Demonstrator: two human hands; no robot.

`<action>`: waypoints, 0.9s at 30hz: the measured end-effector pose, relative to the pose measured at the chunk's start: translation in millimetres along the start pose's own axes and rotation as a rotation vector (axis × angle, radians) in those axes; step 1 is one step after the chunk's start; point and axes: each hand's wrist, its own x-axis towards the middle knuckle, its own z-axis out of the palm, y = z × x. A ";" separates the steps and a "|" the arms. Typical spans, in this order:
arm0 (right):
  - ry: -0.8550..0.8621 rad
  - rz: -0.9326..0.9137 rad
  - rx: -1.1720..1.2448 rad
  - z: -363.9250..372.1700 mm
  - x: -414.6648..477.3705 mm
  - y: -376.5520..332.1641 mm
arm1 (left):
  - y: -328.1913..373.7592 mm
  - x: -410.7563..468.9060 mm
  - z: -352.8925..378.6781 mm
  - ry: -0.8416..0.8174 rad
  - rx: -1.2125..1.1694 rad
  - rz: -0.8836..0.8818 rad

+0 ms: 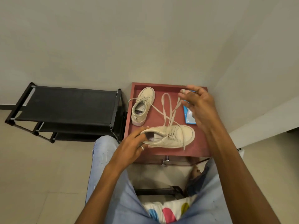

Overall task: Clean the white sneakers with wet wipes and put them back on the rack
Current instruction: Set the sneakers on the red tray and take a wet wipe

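Two off-white sneakers are on a reddish-brown cabinet top (197,143). The near sneaker (174,136) lies across the front, toe to the right. My left hand (134,143) grips its heel opening. My right hand (199,104) is raised above the back right of the top and pinches the near sneaker's lace (168,109), pulled up in long loops. The far sneaker (142,105) stands at the back left, toe away from me, laces loose. A blue wet wipes pack (188,115) lies at the right, partly hidden by my right hand.
A black shoe rack (64,107) with fabric shelves stands left of the cabinet, against the wall. Walls close in behind and to the right. My knees in light jeans are below the cabinet front, which has a metal handle (165,160).
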 end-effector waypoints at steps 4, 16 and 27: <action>-0.101 0.072 -0.306 -6.2 26.6 40.5 | 6.1 -3.6 0.8 0.053 -0.047 -0.018; -0.175 0.362 -0.746 -11.4 37.6 76.1 | -5.3 -15.2 8.7 -0.020 -0.026 -0.016; -0.272 0.009 -0.621 24.6 72.1 31.7 | -20.5 -19.1 21.7 -0.026 -0.047 -0.043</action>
